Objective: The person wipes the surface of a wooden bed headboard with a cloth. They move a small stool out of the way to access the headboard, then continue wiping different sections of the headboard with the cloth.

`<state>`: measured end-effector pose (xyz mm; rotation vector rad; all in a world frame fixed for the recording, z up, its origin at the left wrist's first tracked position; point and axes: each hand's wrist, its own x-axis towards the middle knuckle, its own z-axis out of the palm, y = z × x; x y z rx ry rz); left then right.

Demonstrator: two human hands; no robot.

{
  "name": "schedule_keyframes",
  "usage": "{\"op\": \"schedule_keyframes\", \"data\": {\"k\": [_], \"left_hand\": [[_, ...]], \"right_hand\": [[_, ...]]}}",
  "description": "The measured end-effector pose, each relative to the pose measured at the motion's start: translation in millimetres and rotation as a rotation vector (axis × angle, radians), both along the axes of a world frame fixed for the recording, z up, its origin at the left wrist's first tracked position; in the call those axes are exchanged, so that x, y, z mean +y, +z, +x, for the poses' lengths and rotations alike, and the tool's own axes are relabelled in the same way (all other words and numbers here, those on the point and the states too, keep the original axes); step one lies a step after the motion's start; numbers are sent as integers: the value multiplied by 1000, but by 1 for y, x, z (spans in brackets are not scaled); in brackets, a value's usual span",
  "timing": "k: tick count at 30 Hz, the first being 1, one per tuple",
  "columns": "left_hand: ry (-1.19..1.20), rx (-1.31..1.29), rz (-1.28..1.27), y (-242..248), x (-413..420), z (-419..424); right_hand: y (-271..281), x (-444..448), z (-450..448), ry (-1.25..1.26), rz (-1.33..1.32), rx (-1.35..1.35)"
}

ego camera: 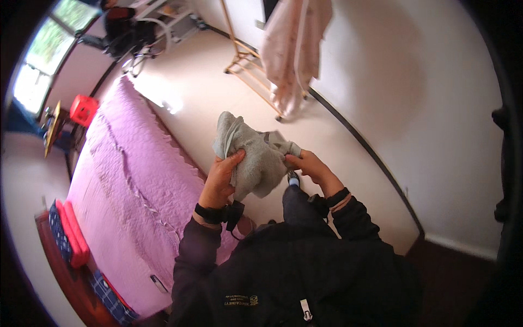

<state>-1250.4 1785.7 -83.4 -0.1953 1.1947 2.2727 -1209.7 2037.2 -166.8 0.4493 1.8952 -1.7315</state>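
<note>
A bunched grey-green cloth (261,163), soft and towel-like, is held up in front of my body above the floor. My left hand (222,175) grips its left side, thumb lying on top of the fabric. At the cloth's right edge, my right hand (308,165) pinches a fold between thumb and fingers. The cloth covers some of the fingers of both hands. Dark straps with small devices circle both wrists.
To my left lies a bed with a pink quilted cover (135,180), a phone (158,283) and red pillows (72,233). Ahead, a wooden clothes rack (249,61) bears a pale pink garment (292,49). A red stool (84,110) stands beyond the bed. A seated person (122,30) is at the far end.
</note>
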Motion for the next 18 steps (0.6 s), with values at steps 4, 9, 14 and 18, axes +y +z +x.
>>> {"op": "schedule_keyframes", "data": {"k": [4, 9, 14, 18], "left_hand": [[77, 39, -206, 32, 2, -58], [94, -9, -290, 52, -17, -111], [127, -97, -224, 50, -67, -165], [154, -91, -40, 22, -119, -215]], "right_hand": [[8, 12, -97, 384, 532, 292], [12, -23, -227, 542, 79, 866], [-3, -88, -327, 668, -651, 323], [-19, -151, -382, 897, -667, 330]]}}
